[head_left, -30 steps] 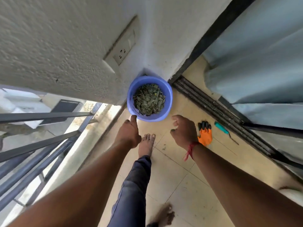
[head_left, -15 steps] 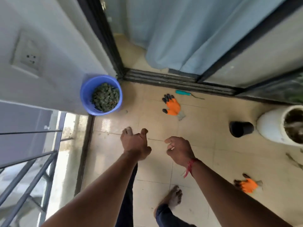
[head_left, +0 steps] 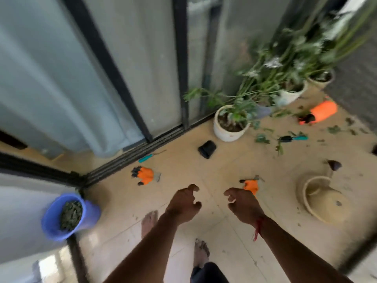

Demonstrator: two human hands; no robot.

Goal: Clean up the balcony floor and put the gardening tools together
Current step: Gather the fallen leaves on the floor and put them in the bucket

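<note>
While both arms extend forward above the tiled balcony floor (head_left: 183,166), the left hand (head_left: 184,203) and the right hand (head_left: 242,205) hold nothing, their fingers loosely curled and relaxed, with a gap between the two. A blue bucket (head_left: 90,214) filled with dry leaves stands at lower left, in the corner by the sliding-door track (head_left: 132,155). One orange glove (head_left: 145,176) with black fingertips lies near the track, and a teal-handled tool (head_left: 150,157) lies just beside the track, beyond it. A second orange glove (head_left: 252,185) lies on the floor, partly hidden behind the right hand. Farther off, a small black pot (head_left: 207,149) lies on its side near a white pot (head_left: 228,134) that holds a green plant. Loose green leaves (head_left: 262,138) are scattered to the right of that pot, around another teal-handled tool (head_left: 292,138). An orange bottle (head_left: 323,110) lies on its side at upper right. A beige watering can (head_left: 326,203) lies to the right of the right hand, well apart from it.
</note>
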